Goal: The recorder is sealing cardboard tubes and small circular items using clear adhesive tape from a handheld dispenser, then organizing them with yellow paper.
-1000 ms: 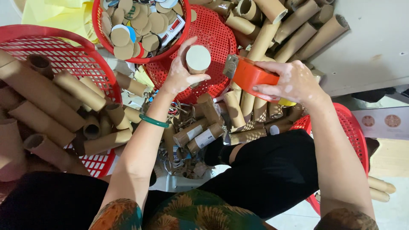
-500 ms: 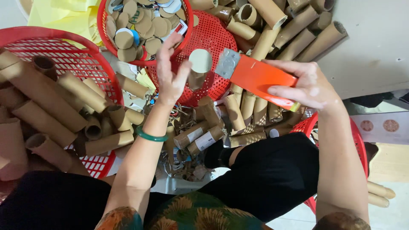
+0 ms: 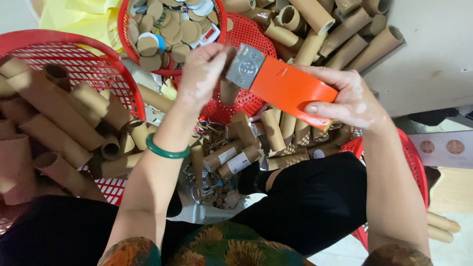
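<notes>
We look down at our two hands above a lap ringed by cardboard tubes. Our right hand (image 3: 352,101) is wrapped around an orange tape dispenser (image 3: 288,88), thumb along its lower edge, its toothed metal blade (image 3: 245,66) turned toward the left so it meets the other hand. Our left hand (image 3: 204,71), a green bangle (image 3: 166,151) on its wrist, has its fingers bent around a short cardboard tube (image 3: 229,91), raised so its top sits at the blade; the tube is mostly hidden behind hand and dispenser. A small red basket (image 3: 123,19) of cardboard discs sits just beyond the hands, close by. A large red basket (image 3: 74,44) at left is heaped with long tubes.
</notes>
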